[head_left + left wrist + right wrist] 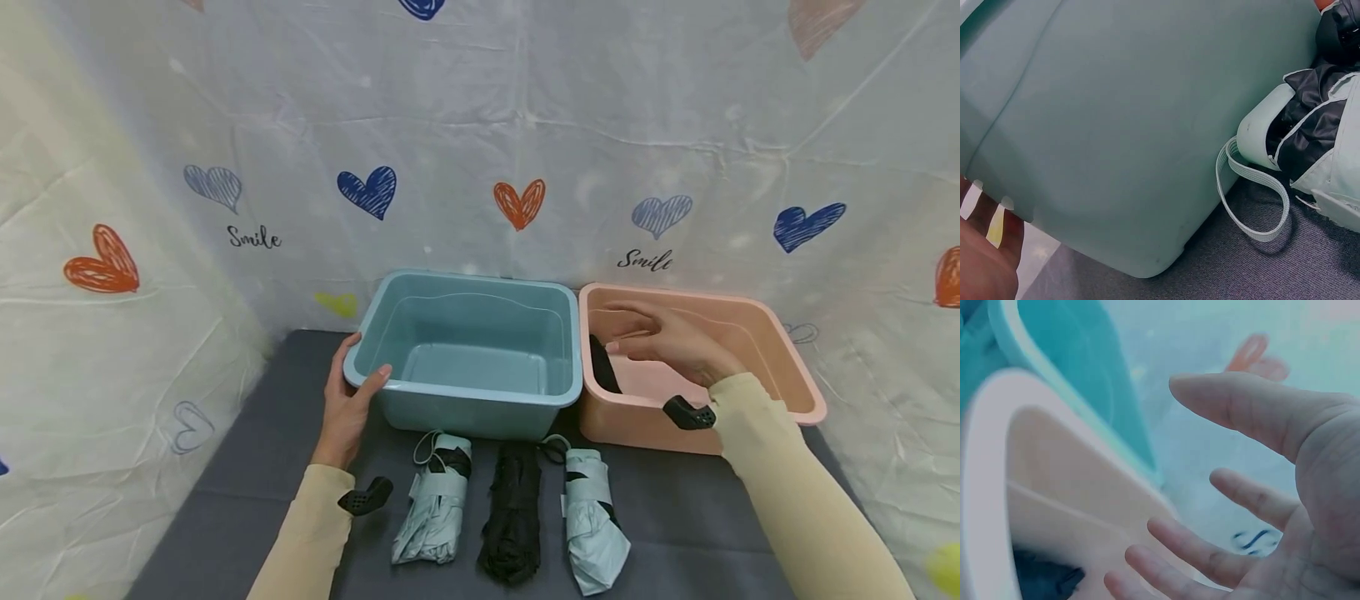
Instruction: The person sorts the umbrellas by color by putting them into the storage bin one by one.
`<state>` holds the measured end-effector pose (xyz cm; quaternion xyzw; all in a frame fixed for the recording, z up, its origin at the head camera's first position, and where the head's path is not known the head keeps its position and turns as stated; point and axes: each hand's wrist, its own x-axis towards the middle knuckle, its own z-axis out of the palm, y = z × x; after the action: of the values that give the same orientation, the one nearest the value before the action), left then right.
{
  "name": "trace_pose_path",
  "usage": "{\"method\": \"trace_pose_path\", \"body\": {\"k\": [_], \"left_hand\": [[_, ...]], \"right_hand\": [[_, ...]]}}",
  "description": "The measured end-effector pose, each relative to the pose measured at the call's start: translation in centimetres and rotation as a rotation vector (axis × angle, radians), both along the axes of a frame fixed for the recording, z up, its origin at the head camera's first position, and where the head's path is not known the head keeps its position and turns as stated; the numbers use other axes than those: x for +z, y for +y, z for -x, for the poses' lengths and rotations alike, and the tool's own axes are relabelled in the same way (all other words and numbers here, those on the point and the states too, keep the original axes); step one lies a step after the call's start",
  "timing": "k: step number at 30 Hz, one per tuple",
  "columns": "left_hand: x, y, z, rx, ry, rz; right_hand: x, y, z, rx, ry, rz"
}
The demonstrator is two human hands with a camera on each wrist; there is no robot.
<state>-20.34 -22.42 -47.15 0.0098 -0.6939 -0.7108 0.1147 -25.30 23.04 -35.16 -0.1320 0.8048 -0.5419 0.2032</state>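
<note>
At its front left corner, a blue plastic basin (465, 412) is gripped by my left hand (348, 408), thumb over the rim and fingers outside. My right hand (663, 337) is over the pink basin (660, 427), its fingers spread and relaxed with nothing in them. Below its fingertips a black elongated item (602, 367) lies along the pink basin's left wall; its kind is unclear. Three folded umbrellas lie in a row in front of the basins: a pale one (437, 508) with a wrist loop (1260, 234), a black one (513, 508) and another pale one (592, 521).
Both basins stand side by side on a dark grey cloth-covered table (247, 483). Directly behind them hangs a white curtain (442, 150) printed with hearts, which also closes off both sides. A small black device (688, 413) is worn at each wrist.
</note>
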Motion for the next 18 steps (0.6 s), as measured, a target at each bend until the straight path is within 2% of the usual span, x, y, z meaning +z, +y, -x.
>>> {"method": "trace_pose_path", "body": {"k": [4,8,14,18], "left_hand": [[-0.2,0.0,0.2,-0.003,0.009,-0.013],[-0.3,-0.1,0.1,-0.004,0.01,-0.012],[-0.2,0.0,0.1,-0.005,-0.004,-0.009],[-0.1,0.0,0.0,-0.006,-0.002,-0.014]], "right_hand": [[0.7,0.4,-3.0,-0.034,0.145,-0.016],[0.8,0.4,-6.4,-0.058,0.259,-0.016],[-1.2,0.5,-10.4,-0.073,0.306,0.028],[-3.3,0.8,-12.4,-0.083,0.271,0.052]]}}
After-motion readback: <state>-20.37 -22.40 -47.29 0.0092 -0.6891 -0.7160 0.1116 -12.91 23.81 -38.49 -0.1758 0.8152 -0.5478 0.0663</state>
